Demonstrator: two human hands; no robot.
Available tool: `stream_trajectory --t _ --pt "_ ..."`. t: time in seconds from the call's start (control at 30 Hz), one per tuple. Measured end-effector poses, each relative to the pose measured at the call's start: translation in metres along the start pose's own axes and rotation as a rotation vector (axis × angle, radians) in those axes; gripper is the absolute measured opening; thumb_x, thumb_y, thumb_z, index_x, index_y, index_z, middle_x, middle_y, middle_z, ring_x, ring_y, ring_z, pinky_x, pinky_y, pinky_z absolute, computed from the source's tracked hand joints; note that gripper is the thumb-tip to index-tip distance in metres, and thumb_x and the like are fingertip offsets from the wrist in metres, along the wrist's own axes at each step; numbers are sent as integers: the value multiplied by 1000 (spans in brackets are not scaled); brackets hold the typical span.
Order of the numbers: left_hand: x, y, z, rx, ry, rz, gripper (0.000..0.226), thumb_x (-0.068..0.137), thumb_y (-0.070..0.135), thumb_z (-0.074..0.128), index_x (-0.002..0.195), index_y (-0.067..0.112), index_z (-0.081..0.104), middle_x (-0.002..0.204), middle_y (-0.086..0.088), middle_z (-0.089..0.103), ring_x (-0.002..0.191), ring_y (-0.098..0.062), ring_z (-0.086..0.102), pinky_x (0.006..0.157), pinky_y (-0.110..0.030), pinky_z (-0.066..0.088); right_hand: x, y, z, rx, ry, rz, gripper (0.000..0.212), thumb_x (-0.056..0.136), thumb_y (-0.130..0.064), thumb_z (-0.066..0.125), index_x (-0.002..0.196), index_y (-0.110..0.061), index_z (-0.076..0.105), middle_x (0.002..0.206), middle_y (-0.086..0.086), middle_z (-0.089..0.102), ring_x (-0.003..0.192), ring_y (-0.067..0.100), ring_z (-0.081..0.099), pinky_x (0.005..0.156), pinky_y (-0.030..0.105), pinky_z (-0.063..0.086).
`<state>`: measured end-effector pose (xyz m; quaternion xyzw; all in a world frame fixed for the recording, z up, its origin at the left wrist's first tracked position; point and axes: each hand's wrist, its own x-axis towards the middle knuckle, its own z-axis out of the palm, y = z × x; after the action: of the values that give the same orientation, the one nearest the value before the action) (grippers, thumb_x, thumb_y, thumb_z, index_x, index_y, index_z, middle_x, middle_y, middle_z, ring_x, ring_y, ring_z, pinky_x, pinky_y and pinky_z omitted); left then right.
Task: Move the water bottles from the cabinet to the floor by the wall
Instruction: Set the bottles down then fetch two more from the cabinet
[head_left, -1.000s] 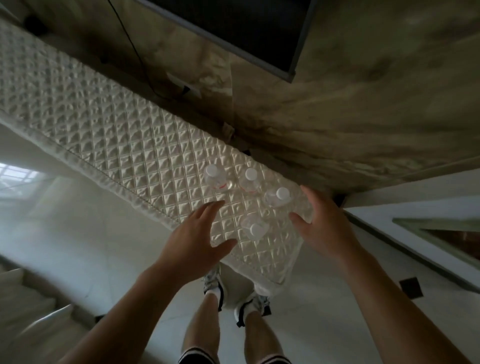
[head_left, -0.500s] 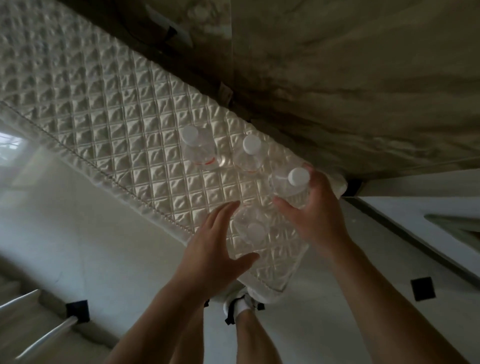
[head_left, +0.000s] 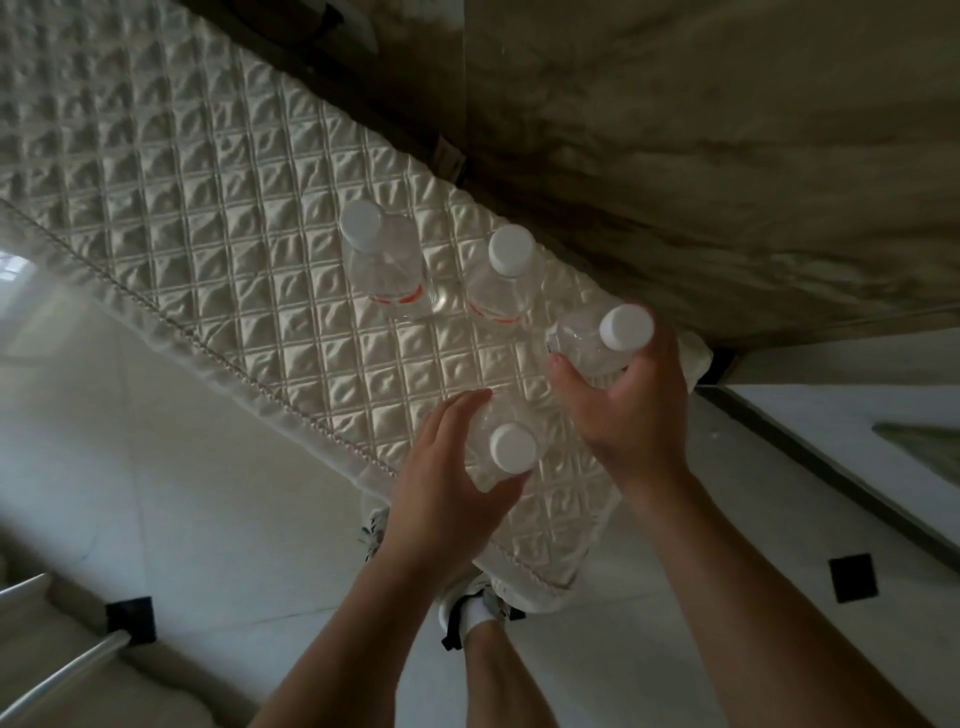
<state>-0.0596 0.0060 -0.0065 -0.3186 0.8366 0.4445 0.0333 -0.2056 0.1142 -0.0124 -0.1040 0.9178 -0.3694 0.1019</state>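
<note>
a cabinet top under a cream quilted cloth (head_left: 208, 208), stitched in puffy diamonds with a corded hem, runs along a veined marble wall (head_left: 727, 156); below lies a pale glossy tile floor (head_left: 156, 467) with two black square insets, one near left (head_left: 130, 618) and one near right (head_left: 852, 577). four clear plastic bottles with round white caps stand on the cloth at its right end. the far-left bottle (head_left: 384, 275) and middle bottle (head_left: 501, 291) stand free, each with a red band. the right hand (head_left: 628, 410) curls its fingers and thumb round the right bottle (head_left: 582, 340), which is tilted. the left hand (head_left: 441, 493) wraps the near bottle (head_left: 513, 448) below its cap. a white shoe (head_left: 467, 613) shows beneath.
</note>
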Motion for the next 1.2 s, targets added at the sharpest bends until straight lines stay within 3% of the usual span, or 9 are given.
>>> stream_trajectory --t 0.37,0.6,0.77,0.9,1.0,1.1,1.2 --pt "-1 16 -42 20 -5 25 80 68 41 85 135 39 42 133 15 56 118 -7 54 95 -31 49 -3 -12 -29 -47 -42 -30 67 74 -61 66 125 -20 52 110 -4 63 101 11 62 84 37 53" --pt "-13 59 -96 9 4 71 80 67 43 84 135 41 42 132 12 57 115 -11 57 94 -41 53 -20 -69 -90 -33 -43 -68 68 74 -58 68 127 -19 51 111 -4 62 101 11 61 83 38 54" --pt "-24 99 -148 -26 -37 151 81 67 42 85 136 40 43 130 16 58 117 -8 58 96 -39 53 -36 -119 -142 -18 -34 -129 71 73 -59 72 129 -21 48 113 -3 62 102 15 62 82 41 55" --pt "-39 134 -193 -67 -35 190 73 66 36 88 127 43 48 119 26 60 109 2 59 95 -29 52 -54 -163 -185 -14 -16 -209 74 72 -48 79 132 -18 47 119 -2 63 107 15 62 87 40 55" --pt "-55 160 -222 -94 -23 216 75 64 35 88 129 38 49 117 26 60 107 4 59 91 -26 54 -66 -194 -216 20 -19 -233 66 71 -42 82 125 -16 53 110 -5 65 99 10 63 84 34 56" --pt "-75 187 -252 -130 5 279 77 61 48 84 130 30 52 116 24 62 105 5 61 89 -20 54 -78 -223 -248 51 -15 -258 62 70 -38 84 121 -18 56 105 -9 65 95 6 62 82 27 53" --pt "-99 215 -281 -174 63 314 76 54 62 75 122 38 51 108 28 61 101 12 60 80 -9 51 -92 -249 -274 76 -12 -280 61 70 -40 83 122 -23 55 104 -11 65 94 5 62 80 28 54"
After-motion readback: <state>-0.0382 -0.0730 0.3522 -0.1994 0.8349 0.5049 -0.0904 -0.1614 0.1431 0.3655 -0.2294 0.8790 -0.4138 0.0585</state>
